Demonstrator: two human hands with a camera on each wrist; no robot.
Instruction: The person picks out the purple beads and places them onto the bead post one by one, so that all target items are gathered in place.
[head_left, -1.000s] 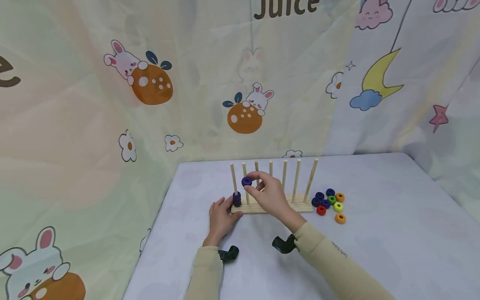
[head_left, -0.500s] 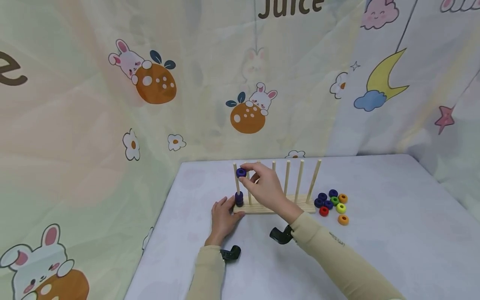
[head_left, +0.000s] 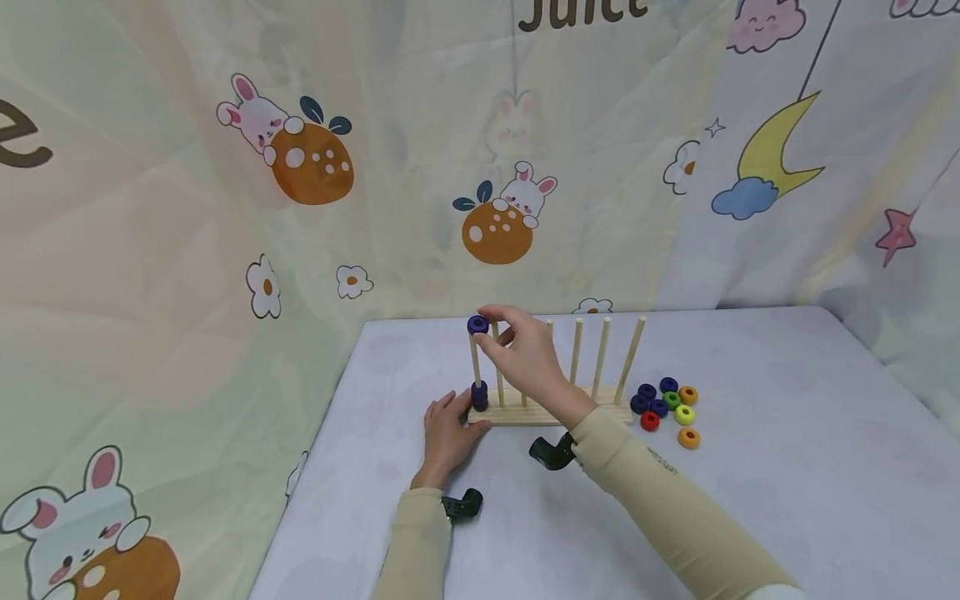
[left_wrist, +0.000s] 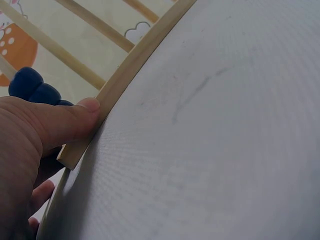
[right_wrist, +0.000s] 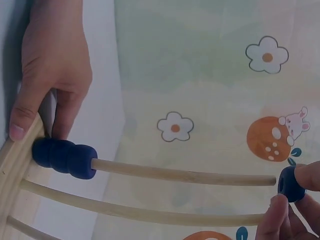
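My right hand (head_left: 531, 357) pinches a dark blue bead (head_left: 477, 324) between thumb and fingertips at the top of the leftmost peg (head_left: 475, 360). In the right wrist view the held bead (right_wrist: 291, 184) sits just off the tip of that peg (right_wrist: 185, 176), its hole turned toward it. Three blue beads (right_wrist: 65, 158) are stacked at the foot of the same peg. With thumb along the front edge, my left hand (head_left: 447, 435) grips the left end of the wooden peg rack's base (head_left: 555, 417). The left wrist view shows the thumb (left_wrist: 75, 120) on the base edge.
Right of the rack lies a group of loose beads: several blue ones (head_left: 640, 404), a green bead (head_left: 672, 401), a red bead (head_left: 650, 421), a yellow bead (head_left: 684, 415) and orange ones (head_left: 688, 437). The other pegs (head_left: 602, 358) stand bare. A printed cloth (head_left: 405, 167) hangs behind the table.
My right hand has moved left and up with the blue bead, from beside the second peg to the tip of the leftmost one. The left hand stays on the rack's end.
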